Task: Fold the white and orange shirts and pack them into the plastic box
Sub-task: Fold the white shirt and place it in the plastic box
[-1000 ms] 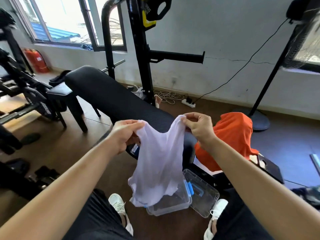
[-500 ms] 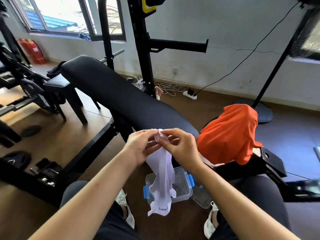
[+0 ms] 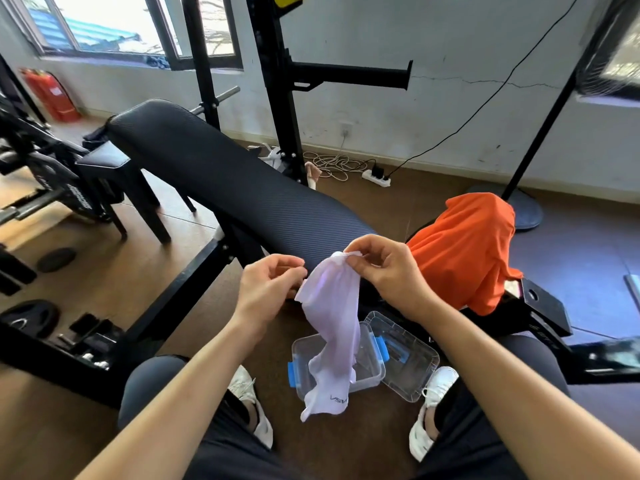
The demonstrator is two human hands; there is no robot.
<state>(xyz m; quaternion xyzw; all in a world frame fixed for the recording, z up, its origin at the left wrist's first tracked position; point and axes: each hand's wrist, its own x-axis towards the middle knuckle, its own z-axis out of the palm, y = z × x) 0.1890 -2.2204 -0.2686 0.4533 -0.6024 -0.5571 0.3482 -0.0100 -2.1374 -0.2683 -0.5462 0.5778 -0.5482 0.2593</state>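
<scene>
The white shirt (image 3: 334, 327) hangs as a narrow folded strip between my knees, its lower end dangling in front of the plastic box (image 3: 370, 372). My right hand (image 3: 384, 271) pinches its top edge. My left hand (image 3: 268, 289) grips the shirt's left edge a little lower. The clear box with blue clips sits open on the floor, its lid (image 3: 408, 362) lying flat to the right. The orange shirt (image 3: 467, 247) lies crumpled on the near end of the black bench (image 3: 221, 181), to the right of my right hand.
A black weight rack upright (image 3: 277, 98) stands behind the bench. Weight plates (image 3: 27, 317) and other gym gear lie on the floor to the left. A fan stand base (image 3: 519, 209) and a power strip (image 3: 375, 178) are by the far wall. My white shoes (image 3: 433, 403) flank the box.
The shirt was spread wide between my hands a second ago; my hands came together, folding it into a narrow strip, and have now parted slightly, the left sliding down the edge.
</scene>
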